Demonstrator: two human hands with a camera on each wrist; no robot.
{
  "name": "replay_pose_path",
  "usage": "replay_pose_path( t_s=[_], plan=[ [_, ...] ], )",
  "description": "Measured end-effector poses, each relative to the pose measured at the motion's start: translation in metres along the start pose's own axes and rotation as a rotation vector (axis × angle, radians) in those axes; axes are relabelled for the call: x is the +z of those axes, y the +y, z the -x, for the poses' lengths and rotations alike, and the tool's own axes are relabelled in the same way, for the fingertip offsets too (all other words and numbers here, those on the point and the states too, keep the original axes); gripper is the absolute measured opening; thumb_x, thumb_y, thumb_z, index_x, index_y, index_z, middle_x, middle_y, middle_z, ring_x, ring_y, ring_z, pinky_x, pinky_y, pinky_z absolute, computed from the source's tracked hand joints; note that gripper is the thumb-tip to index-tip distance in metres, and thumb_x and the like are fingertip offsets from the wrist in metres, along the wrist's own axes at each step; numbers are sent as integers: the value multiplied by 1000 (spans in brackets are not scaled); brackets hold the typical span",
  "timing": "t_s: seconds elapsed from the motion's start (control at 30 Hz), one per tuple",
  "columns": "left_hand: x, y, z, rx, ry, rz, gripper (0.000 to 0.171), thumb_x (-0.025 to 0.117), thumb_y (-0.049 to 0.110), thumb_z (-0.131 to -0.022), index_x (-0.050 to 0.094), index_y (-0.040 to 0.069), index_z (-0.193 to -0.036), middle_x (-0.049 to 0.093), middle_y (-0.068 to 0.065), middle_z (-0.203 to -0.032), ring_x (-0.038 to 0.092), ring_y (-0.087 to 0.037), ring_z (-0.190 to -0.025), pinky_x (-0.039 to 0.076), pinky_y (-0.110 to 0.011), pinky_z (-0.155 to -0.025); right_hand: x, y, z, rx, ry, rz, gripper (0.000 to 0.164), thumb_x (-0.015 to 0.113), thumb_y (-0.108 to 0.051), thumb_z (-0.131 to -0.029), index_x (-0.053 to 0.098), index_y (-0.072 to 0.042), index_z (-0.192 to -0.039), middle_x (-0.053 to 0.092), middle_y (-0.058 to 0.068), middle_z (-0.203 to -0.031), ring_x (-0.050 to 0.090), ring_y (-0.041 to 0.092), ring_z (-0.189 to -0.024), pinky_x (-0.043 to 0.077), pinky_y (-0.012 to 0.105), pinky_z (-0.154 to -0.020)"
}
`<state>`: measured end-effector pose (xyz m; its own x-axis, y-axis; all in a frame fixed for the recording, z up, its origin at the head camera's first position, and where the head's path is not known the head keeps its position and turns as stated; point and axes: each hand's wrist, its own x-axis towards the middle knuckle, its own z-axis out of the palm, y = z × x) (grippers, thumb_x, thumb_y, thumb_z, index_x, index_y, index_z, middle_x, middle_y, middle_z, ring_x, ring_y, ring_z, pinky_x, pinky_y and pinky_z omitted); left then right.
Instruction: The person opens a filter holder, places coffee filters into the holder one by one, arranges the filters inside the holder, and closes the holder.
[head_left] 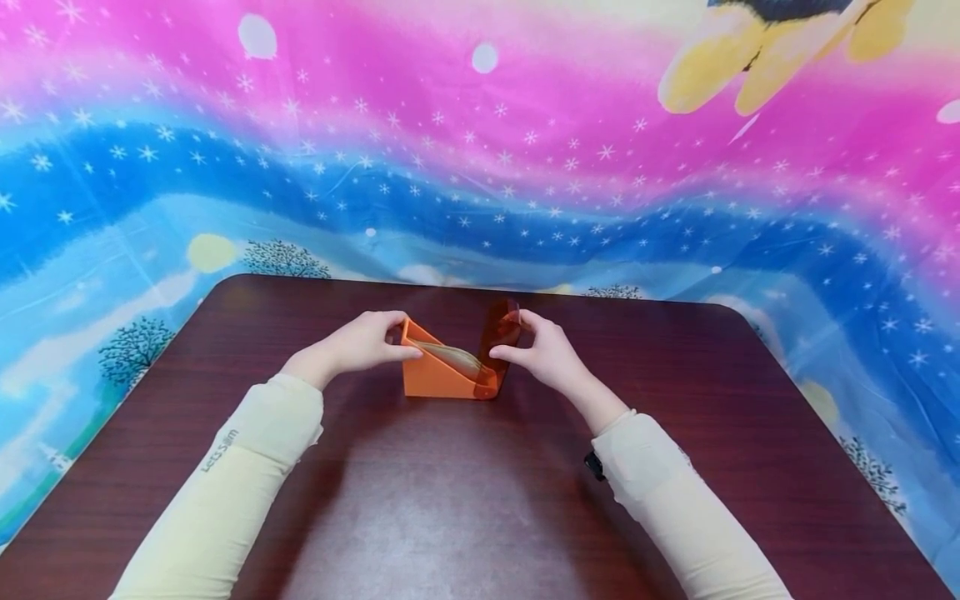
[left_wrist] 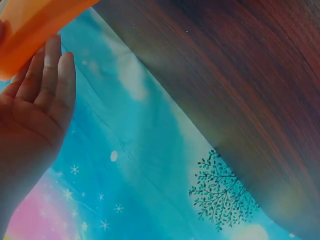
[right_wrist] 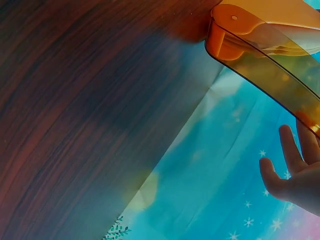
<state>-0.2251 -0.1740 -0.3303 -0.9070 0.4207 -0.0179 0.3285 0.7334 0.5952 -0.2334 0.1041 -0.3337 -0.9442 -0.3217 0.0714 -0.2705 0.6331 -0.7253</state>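
Observation:
An orange box [head_left: 435, 382] with a sloping open top stands near the middle of the table. Its see-through amber lid [head_left: 498, 335] is hinged at the low right end and tilted up, away from the opening. Thin, pale layered sheets [head_left: 452, 356] show inside; their kind is unclear. My left hand [head_left: 366, 340] grips the tall left end between thumb and fingers. On the other side, my right hand [head_left: 549, 355] pinches the raised lid by its edges. The right wrist view shows the lid [right_wrist: 272, 82] and its round hinge close up.
The dark wood-grain table [head_left: 420, 500] has rounded far corners. Behind and around it hangs a pink and blue cloth [head_left: 420, 167] printed with snowflakes and trees, close to the table's edges.

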Motion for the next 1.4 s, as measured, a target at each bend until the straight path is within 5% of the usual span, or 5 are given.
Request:
replay_pose_path(
  t_s=[0.6,1.1,1.4],
  plan=[
    [0,1,2,-4,-5,-14,33,67,30,-85,62,8,-109,68,-4,-96,57,-15,-82,45,-32,-79,13,-4,-5,27,-49,134,65,73,-33,-80,47,-4,-133,52,15,-135,47,31,-126,40,47,-103],
    [2,-5,2,-28,-26,-2,43,69,29,-84,58,6,-119,67,-8,-108,59,-21,-97,46,-43,-94,25,-9,-8,-32,-43,192,57,75,-33,-78,55,-8,-126,62,9,-122,52,30,-118,30,52,-108],
    [3,-7,2,-17,-23,7,43,69,30,-84,59,5,-118,67,-8,-108,59,-20,-96,47,-43,-93,29,-9,-10,-47,-51,231,57,74,-34,-78,55,-8,-126,62,9,-122,54,30,-117,23,54,-109]
  ],
)
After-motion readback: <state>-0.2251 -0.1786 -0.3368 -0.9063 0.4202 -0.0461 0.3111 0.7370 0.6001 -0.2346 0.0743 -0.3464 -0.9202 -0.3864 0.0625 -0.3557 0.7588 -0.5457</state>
